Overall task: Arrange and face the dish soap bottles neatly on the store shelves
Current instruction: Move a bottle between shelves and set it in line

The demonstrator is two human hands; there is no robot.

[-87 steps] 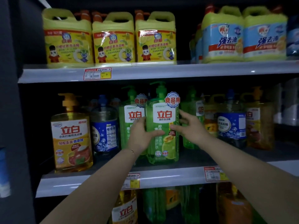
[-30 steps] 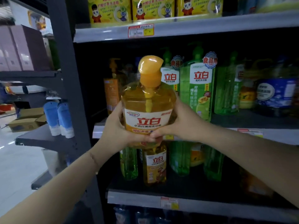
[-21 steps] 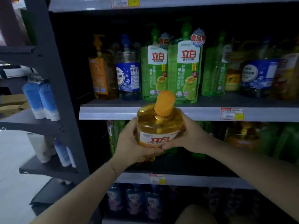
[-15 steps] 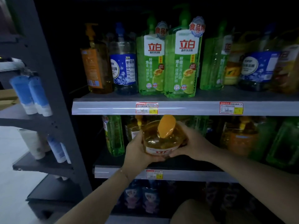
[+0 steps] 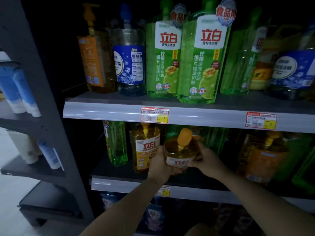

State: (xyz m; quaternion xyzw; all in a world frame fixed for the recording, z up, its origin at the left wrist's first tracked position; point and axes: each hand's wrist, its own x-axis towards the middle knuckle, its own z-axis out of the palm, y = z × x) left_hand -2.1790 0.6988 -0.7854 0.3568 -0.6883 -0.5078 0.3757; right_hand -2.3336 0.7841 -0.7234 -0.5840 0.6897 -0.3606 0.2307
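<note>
An amber dish soap bottle (image 5: 181, 155) with an orange pump cap sits between both hands at the lower shelf (image 5: 119, 182). My left hand (image 5: 159, 165) grips its left side and my right hand (image 5: 207, 161) its right side. It is just right of a matching amber bottle (image 5: 145, 149) and a green bottle (image 5: 117, 143) standing on that shelf. Whether its base touches the shelf is hidden by my hands.
The upper shelf (image 5: 110, 110) carries an amber pump bottle (image 5: 96, 57), a blue-labelled bottle (image 5: 129, 63), two green bottles (image 5: 201, 57) facing front, and more bottles to the right. A grey upright post (image 5: 42, 99) stands on the left. Blurred amber and green bottles fill the lower right.
Both hands carried the amber bottle down from in front of the upper shelf and pushed it in onto the lower shelf, beside the matching amber bottle. The view tilted down.
</note>
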